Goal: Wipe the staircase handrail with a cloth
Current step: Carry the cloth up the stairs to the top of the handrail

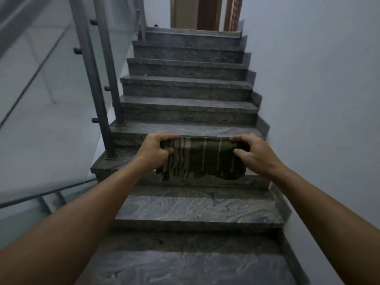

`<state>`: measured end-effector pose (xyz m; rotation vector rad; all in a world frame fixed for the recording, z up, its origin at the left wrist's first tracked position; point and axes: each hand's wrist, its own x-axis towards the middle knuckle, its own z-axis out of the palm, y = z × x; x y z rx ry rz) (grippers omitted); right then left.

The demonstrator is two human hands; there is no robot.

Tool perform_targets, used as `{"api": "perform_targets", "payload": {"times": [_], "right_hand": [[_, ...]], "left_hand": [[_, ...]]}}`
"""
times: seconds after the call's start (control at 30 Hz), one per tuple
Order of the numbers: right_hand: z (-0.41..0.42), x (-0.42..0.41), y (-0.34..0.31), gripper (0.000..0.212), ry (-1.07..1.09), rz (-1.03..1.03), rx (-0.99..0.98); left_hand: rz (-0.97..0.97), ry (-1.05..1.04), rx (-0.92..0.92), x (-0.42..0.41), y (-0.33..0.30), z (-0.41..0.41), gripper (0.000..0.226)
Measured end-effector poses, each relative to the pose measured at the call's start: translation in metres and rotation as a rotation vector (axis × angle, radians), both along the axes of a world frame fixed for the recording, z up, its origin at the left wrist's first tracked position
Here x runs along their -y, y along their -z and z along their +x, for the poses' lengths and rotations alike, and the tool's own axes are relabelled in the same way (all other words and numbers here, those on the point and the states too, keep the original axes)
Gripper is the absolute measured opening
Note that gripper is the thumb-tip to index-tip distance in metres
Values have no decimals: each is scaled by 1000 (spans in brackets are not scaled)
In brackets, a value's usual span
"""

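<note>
A dark green cloth with pale stripes hangs folded in front of me over the stairs. My left hand grips its left top corner and my right hand grips its right top corner, stretching the top edge level. The handrail is a grey metal bar running diagonally at the upper left, above the glass panels; both hands are well to the right of it and do not touch it.
Grey marble steps climb ahead to a landing with a wooden door frame. Metal balusters and glass panels line the left side. A plain white wall borders the right.
</note>
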<state>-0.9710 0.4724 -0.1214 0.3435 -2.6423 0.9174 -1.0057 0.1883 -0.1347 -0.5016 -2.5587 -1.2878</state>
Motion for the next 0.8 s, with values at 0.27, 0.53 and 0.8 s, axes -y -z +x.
{"api": "perform_targets", "payload": {"times": [0.27, 0.53, 0.8], "right_hand": [[-116, 55, -70, 57, -34, 117, -65], [-222, 68, -136, 62, -124, 151, -122], [-329, 62, -231, 46, -215, 46, -204]], "left_hand": [[-44, -71, 15, 54, -84, -83, 56], [-121, -150, -54, 67, -148, -173, 56], [-66, -238, -67, 66, -239, -259, 50]]}}
